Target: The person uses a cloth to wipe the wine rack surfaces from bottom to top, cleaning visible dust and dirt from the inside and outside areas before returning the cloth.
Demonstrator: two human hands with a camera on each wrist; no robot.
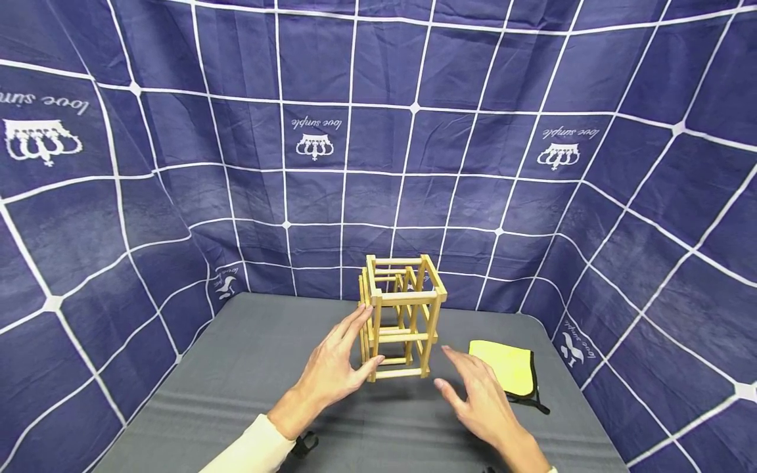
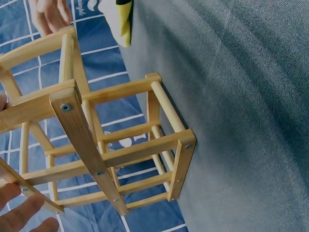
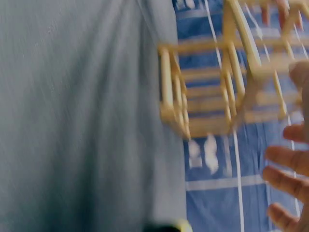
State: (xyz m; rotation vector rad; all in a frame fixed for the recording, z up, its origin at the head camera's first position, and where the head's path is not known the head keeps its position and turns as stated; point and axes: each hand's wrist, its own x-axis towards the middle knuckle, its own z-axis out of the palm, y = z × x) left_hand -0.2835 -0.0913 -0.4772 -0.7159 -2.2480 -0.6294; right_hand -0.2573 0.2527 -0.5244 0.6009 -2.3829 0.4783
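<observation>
A light wooden rack [image 1: 408, 338] of square posts and round rungs stands upright on the grey surface, with small metal screws showing in the left wrist view. My left hand [image 1: 336, 364] is at its left side, fingers extended along the posts and thumb near the front lower part. My right hand [image 1: 480, 401] is a short way off to the right of the rack, fingers spread and holding nothing. In the right wrist view the rack [image 3: 166, 82] looks blurred, with the fingers [image 3: 285, 159] of my right hand apart from it.
A yellow cloth [image 1: 503, 366] with a black edge and strap lies right of the rack. A small black object [image 1: 305, 445] is by my left sleeve. Dark blue fabric [image 1: 378, 144] with white grid lines encloses the back and sides of the grey surface [image 1: 236, 368].
</observation>
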